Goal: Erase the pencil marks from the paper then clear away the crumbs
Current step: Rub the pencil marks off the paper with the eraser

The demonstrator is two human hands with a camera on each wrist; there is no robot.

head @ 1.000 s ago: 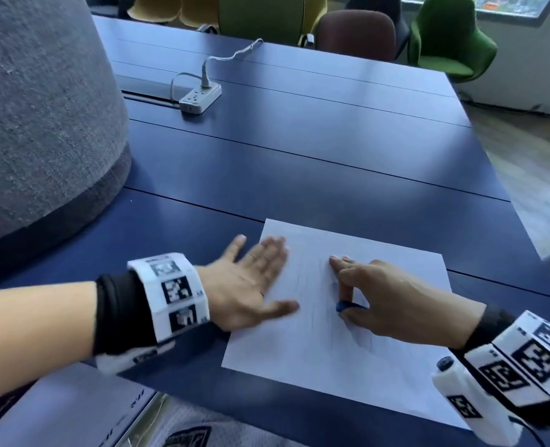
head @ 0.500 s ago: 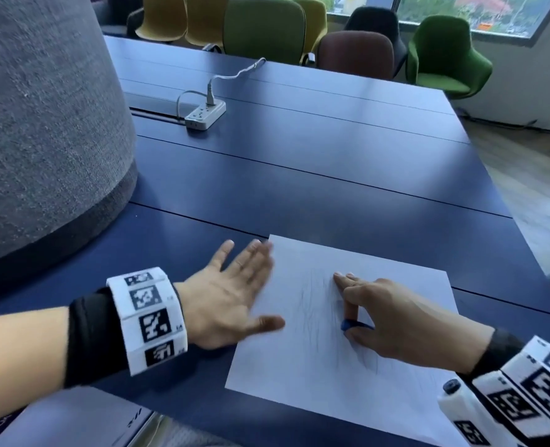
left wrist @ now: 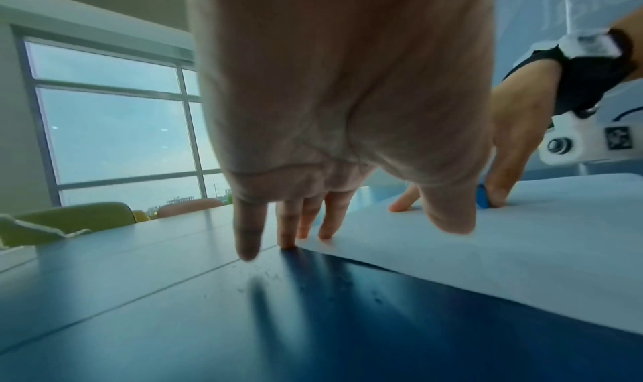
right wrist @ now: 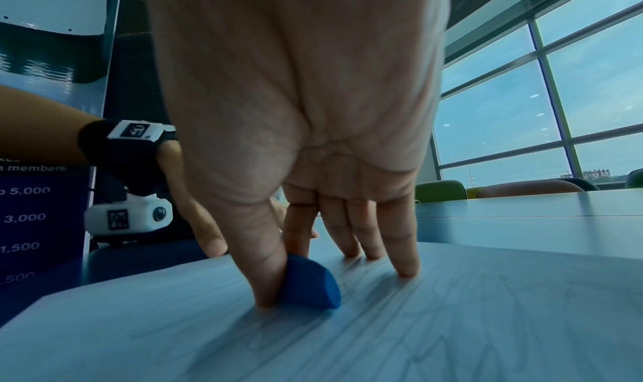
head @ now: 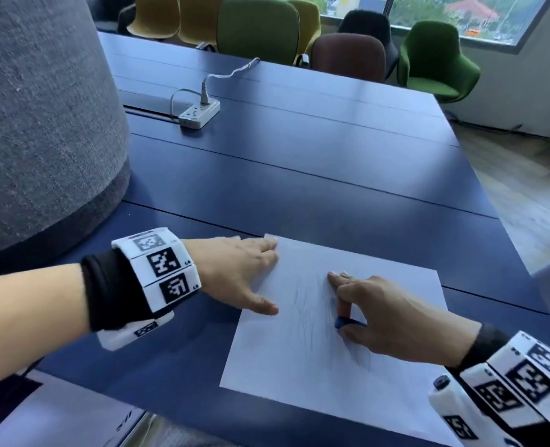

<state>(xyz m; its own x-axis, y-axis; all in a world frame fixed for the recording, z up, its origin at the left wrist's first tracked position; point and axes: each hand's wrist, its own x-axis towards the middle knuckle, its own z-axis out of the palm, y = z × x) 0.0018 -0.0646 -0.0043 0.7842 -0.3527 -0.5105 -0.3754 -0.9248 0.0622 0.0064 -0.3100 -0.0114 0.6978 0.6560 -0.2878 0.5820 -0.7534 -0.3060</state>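
A white sheet of paper [head: 315,366] with faint pencil lines [head: 302,304] lies on the dark blue table [head: 299,188]. My right hand [head: 380,321] pinches a small blue eraser [head: 343,322] between thumb and index finger and holds it against the paper, the other fingers spread on the sheet. In the right wrist view the eraser [right wrist: 309,286] sits on the pencilled area. My left hand [head: 241,275] lies flat at the paper's left edge, fingertips [left wrist: 288,239] on the far left corner, thumb over the sheet. Tiny crumbs [left wrist: 264,275] dot the table by that edge.
A grey fabric-covered column [head: 35,117] stands close on the left. A white power strip [head: 199,114] with its cable lies further back on the table. Coloured chairs [head: 348,56] line the far edge. A printed sheet [head: 41,417] lies at the near left.
My left hand has slid left and away across the paper to its left edge. The right hand with the eraser has hardly shifted on the sheet.
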